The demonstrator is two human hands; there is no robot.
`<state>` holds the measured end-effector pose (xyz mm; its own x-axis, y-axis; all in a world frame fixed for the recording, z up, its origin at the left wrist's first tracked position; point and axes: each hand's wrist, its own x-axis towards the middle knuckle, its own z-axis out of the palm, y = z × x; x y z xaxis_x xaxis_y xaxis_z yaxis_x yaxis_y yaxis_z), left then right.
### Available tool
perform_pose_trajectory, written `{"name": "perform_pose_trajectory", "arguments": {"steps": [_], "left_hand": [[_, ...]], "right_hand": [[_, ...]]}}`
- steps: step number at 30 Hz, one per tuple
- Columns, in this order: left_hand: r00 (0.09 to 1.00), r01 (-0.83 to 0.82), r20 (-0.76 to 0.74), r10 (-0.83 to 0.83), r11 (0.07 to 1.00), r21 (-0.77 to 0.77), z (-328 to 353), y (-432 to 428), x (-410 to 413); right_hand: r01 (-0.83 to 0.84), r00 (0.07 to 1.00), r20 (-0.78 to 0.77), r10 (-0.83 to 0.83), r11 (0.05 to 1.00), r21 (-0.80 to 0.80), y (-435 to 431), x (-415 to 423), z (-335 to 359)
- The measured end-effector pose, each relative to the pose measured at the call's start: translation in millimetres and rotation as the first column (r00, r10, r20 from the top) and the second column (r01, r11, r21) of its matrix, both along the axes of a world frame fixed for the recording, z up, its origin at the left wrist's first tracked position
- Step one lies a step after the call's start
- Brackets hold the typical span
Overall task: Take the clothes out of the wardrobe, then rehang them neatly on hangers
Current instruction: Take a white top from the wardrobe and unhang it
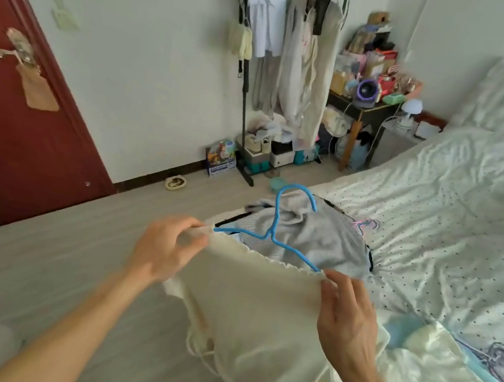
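A cream knitted garment (256, 309) with a frilled neckline hangs in front of me over the bed's corner. A blue hanger (274, 228) sits inside its neck, hook pointing up and away. My left hand (166, 249) pinches the garment's left shoulder at the hanger's end. On the other side, my right hand (347, 312) pinches the right shoulder at the other hanger end. Behind the hanger a grey garment (314, 232) lies crumpled on the bed.
The bed (443, 207) with a dotted sheet fills the right side. A black clothes rack (280, 61) with several pale garments stands against the far wall, beside a cluttered side table (366, 106). A red door (17, 102) is at left; wooden floor lies between.
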<state>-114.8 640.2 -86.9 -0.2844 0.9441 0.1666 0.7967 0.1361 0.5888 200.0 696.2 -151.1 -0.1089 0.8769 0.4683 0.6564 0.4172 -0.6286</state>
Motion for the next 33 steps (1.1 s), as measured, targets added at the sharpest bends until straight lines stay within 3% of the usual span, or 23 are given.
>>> {"name": "perform_pose_trajectory", "arguments": {"steps": [5, 11, 21, 23, 30, 33], "left_hand": [[0.97, 0.108, -0.214, -0.119, 0.992, -0.061, -33.3, 72.2, -72.4], [0.929, 0.292, -0.248, -0.274, 0.956, 0.038, -27.6, 146.5, -127.6], [0.861, 0.43, -0.332, -0.385, 0.9, 0.072, -41.0, 273.7, -153.1], [0.846, 0.456, -0.334, -0.415, 0.888, 0.053, -47.1, 300.9, -145.9], [0.792, 0.557, -0.302, -0.53, 0.831, 0.001, -42.0, 405.2, -108.1], [0.775, 0.585, -0.256, -0.577, 0.809, -0.055, -42.8, 437.8, -95.3]], "right_hand": [[0.136, 0.99, 0.039, -0.134, 0.99, -0.048, 25.9, -48.1, -11.2], [0.247, 0.968, 0.001, -0.252, 0.949, -0.194, 43.4, -102.1, -12.2], [0.301, 0.954, 0.136, -0.268, 0.852, -0.429, 96.7, -103.1, -44.1], [0.334, 0.942, 0.116, -0.315, 0.845, -0.418, 112.7, -98.6, -50.2], [0.487, 0.872, 0.043, -0.487, 0.859, -0.16, 174.8, -78.9, -51.7], [0.527, 0.843, -0.022, -0.538, 0.833, -0.171, 195.2, -70.0, -56.1]]}}
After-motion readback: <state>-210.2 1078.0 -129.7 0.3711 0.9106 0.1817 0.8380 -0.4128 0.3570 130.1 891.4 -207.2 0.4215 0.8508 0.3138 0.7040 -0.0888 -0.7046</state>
